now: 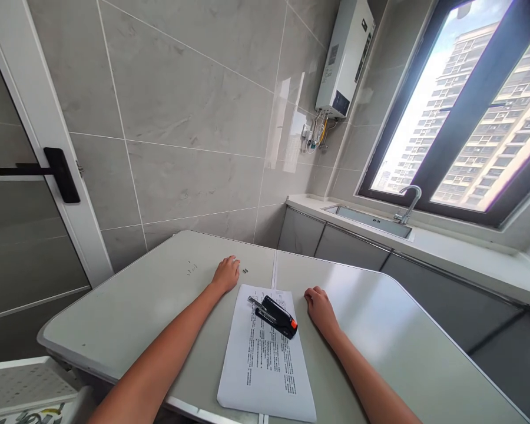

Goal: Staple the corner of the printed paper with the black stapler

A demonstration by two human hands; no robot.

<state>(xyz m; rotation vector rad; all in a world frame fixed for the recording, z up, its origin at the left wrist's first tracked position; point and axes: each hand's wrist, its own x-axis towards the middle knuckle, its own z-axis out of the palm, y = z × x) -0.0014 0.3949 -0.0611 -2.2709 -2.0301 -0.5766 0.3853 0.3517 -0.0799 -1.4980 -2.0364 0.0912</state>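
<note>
A black stapler (277, 316) with an orange tab lies tilted, its jaws apart, on a stack of printed paper (265, 377). Beyond the stack's top left corner, my left hand (227, 274) rests on the table with curled fingers and no object visible in it. Just right of its fingertips are small dark staple strips (245, 271). My right hand (320, 305) lies loosely closed on the table beside the paper's right edge, apart from the stapler. Nothing shows in it. Several tiny loose bits that look like staples (191, 268) are scattered left of my left hand.
The pale folding table (362, 341) has a seam down its middle. Behind it on the right runs a counter (459, 259) with a sink (371, 221) and faucet (408, 203). A door (39, 118) stands at left, above a white perforated container (26, 383).
</note>
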